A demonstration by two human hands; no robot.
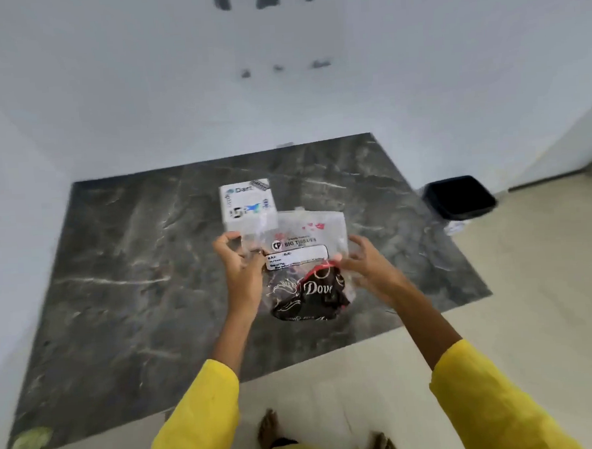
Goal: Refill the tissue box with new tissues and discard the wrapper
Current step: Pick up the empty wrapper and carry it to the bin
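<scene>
Your hands, left [239, 261] and right [365, 265], grip the tissue pack [302, 241] at its ends, long axis left-right, above the bench [135, 267].

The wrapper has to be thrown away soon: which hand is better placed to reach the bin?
Right. The black bin stands to the right of the table, on the right hand's side, and that hand already grips the wrapper.
</scene>
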